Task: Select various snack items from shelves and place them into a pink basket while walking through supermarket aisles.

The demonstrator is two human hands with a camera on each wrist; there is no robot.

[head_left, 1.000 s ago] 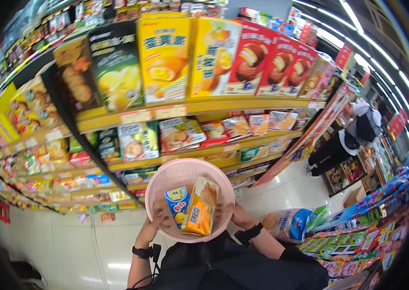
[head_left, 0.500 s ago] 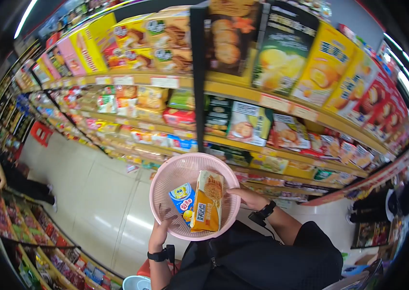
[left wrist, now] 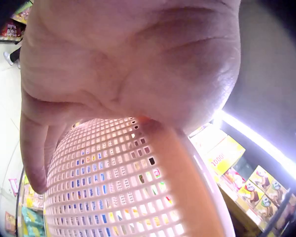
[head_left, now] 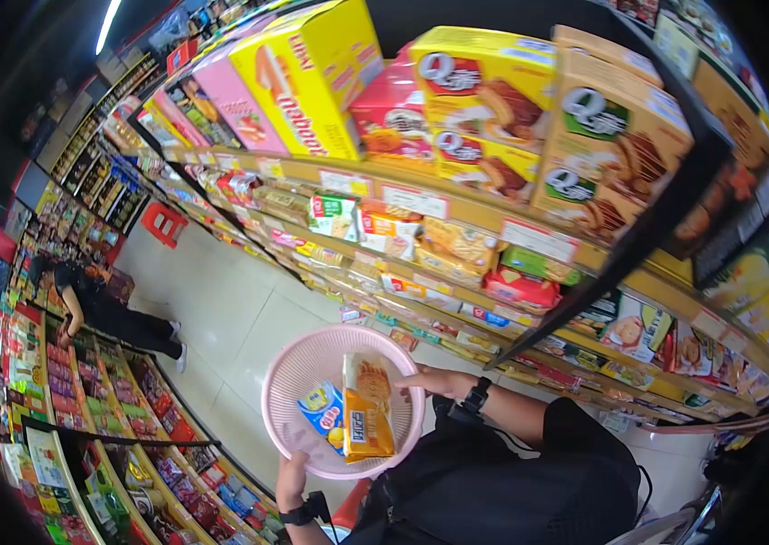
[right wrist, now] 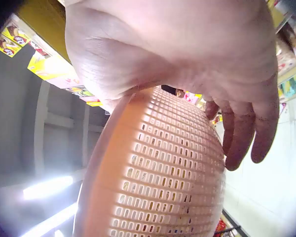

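Both hands carry a pink basket (head_left: 286,374) at chest height in a shop aisle. At the lower left, the left hand (head_left: 291,474) grips the near rim; in the left wrist view its palm (left wrist: 133,54) bears on the rim while a finger curls down the slotted wall (left wrist: 113,187). Inside the basket a blue packet (head_left: 323,414) lies to the left, touching an orange biscuit packet (head_left: 367,409) that leans against the far wall. On the right, the right hand (head_left: 430,380) holds the opposite rim, palm on top and fingers (right wrist: 239,138) curved under the wall (right wrist: 172,187). Snack shelves (head_left: 457,227) stand close on that side. Judging by the tall packet's lean, the carry goes best with the rim level and both grips opposite each other, so nothing slides or tips out.
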